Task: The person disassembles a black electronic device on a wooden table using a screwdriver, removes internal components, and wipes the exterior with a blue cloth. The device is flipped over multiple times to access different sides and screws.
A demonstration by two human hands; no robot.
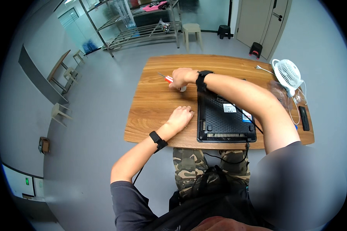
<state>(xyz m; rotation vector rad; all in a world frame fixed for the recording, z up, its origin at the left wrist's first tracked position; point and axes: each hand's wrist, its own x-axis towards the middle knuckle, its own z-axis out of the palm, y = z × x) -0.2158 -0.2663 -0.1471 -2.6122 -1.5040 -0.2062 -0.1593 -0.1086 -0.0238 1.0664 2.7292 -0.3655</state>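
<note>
A black laptop point(227, 122) lies upside down on the wooden table, its vented, patterned underside facing up with stickers on it. Beyond its far left corner, my right hand point(182, 77) is closed round a screwdriver point(168, 79) with a red and white handle; the thin metal shaft points away to the left. Something white shows under that hand, too covered to name. My left hand point(180, 118) rests palm down on the table just left of the laptop, fingers curled in; whatever may be under them is hidden. My right forearm reaches over the laptop's far part.
At the table's right end stand a white fan point(288, 74) with its cable, clear plastic packaging point(279, 92) and a black remote-like object point(304, 118). A black cable point(246, 148) hangs from the laptop's near edge to my lap. A metal shelf point(142, 32) and stools stand behind.
</note>
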